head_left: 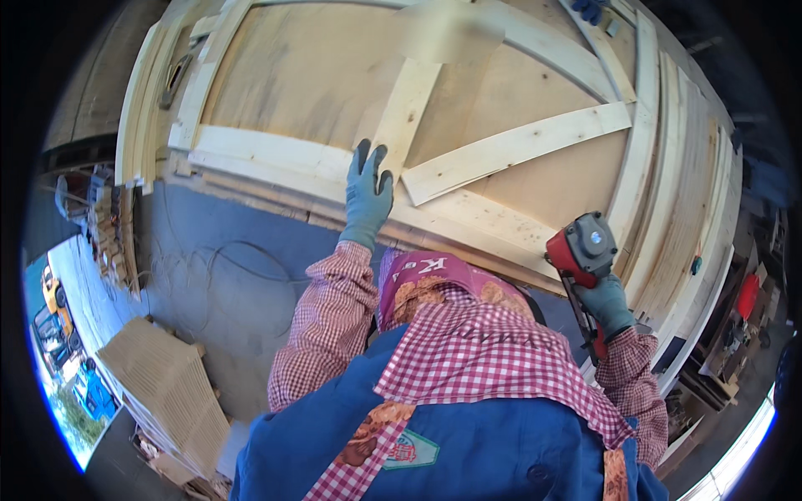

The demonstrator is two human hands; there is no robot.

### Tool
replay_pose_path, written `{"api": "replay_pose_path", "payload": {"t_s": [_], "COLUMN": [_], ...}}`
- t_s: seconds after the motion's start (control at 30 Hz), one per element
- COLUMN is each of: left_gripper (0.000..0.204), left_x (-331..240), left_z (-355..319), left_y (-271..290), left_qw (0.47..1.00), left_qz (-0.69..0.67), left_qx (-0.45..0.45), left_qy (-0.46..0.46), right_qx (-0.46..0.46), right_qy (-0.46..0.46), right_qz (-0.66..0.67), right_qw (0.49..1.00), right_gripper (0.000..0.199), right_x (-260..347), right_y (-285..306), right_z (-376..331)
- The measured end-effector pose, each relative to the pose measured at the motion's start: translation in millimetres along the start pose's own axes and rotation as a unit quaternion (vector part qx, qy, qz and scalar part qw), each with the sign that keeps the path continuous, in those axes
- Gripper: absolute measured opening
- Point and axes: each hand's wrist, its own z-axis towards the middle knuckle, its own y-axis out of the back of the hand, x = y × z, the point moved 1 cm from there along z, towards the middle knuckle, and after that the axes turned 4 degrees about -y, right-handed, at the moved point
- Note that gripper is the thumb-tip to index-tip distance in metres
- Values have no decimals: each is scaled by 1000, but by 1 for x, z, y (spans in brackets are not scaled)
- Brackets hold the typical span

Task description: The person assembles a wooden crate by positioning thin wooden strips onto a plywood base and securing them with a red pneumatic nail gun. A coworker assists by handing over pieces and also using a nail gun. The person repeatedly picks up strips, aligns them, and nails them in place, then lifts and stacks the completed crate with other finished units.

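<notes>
- Left hand [368, 194], in a grey-blue glove, lies flat with fingers spread wide on the lower rail of a plywood panel [317, 83] framed with pale wooden battens [510, 150], at the centre of the frame
- Right hand [608, 305], gloved alike, is closed round the grip of a red nail gun [582, 255] at right of centre, just beside the panel's lower right edge
- Stack of slatted wood [167, 392] sits on the grey floor [242, 275] at lower left, well apart from both hands

Red-and-white checked shirt sleeves, blue work apron over the chest, checked scarf with patterned trim, grey-blue knit glove on left hand [368, 194] and right hand [609, 304]
</notes>
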Motion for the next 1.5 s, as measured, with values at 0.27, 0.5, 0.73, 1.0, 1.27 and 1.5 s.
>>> {"api": "replay_pose_path", "payload": {"t_s": [0.27, 0.5, 0.73, 1.0, 1.27, 1.5], "left_gripper": [58, 102, 109, 95, 91, 92], "left_x": [-72, -105, -134, -127, -125, -123], "left_z": [31, 79, 126, 124, 130, 130], "left_y": [-85, -201, -277, -316, -313, -314], "left_qw": [983, 917, 894, 909, 919, 924], "left_qz": [83, 268, 294, 282, 240, 220], "left_qx": [102, 278, 318, 262, 272, 270], "left_qy": [-126, -101, -117, -160, -155, -157], "right_qx": [213, 153, 192, 170, 118, 87], "right_qy": [2, 18, -79, -123, -152, -210], "right_qz": [271, 402, 511, 577, 602, 611], "right_qw": [939, 903, 834, 790, 775, 758], "right_gripper": [31, 42, 55, 33, 30, 33], "right_x": [-59, -121, -148, -167, -175, -162], "right_y": [-24, -57, 10, 96, 108, 129], "right_z": [0, -3, 15, 48, 88, 96]}}
